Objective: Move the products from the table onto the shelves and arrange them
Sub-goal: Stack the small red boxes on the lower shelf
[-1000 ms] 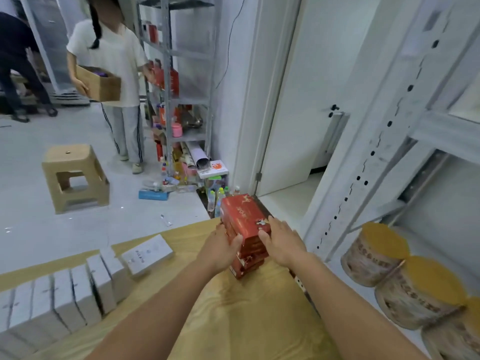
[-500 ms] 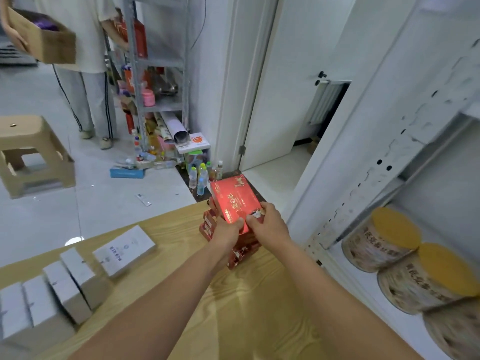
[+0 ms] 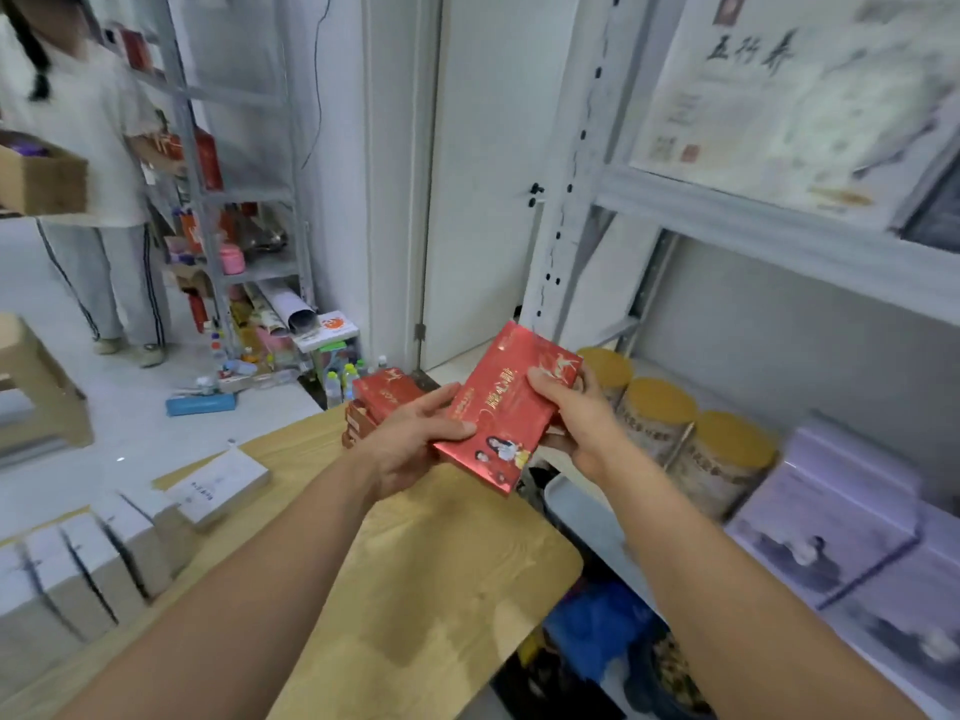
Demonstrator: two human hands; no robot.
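At 8 o'clock in the view a row of white boxes [image 3: 93, 563] stands on the wooden table [image 3: 415, 589], with 1 flat white box [image 3: 218, 485] lying at the row's 1 o'clock. At 10 o'clock a person in a white top [image 3: 98, 111] carries a cardboard box [image 3: 41, 181] beside a grey rack [image 3: 244, 192]. Near the centre, a stack of red boxes [image 3: 382, 400] sits on the table's far corner. The left hand [image 3: 410, 444] clasps the near left edge of 1 red box [image 3: 509, 413], thumb on its printed face. The right hand [image 3: 576, 423] clasps its far right corner, thumb on top and fingers underneath. This box is lifted clear of the table and tilted, at the stack's 3 o'clock, over the gap between table and shelf unit [image 3: 727, 215]. At the right hand's 3 o'clock 3 round tubs [image 3: 660, 423] with yellow lids stand on a shelf. The lilac boxes [image 3: 852, 511] sit at the tubs' 4 o'clock.
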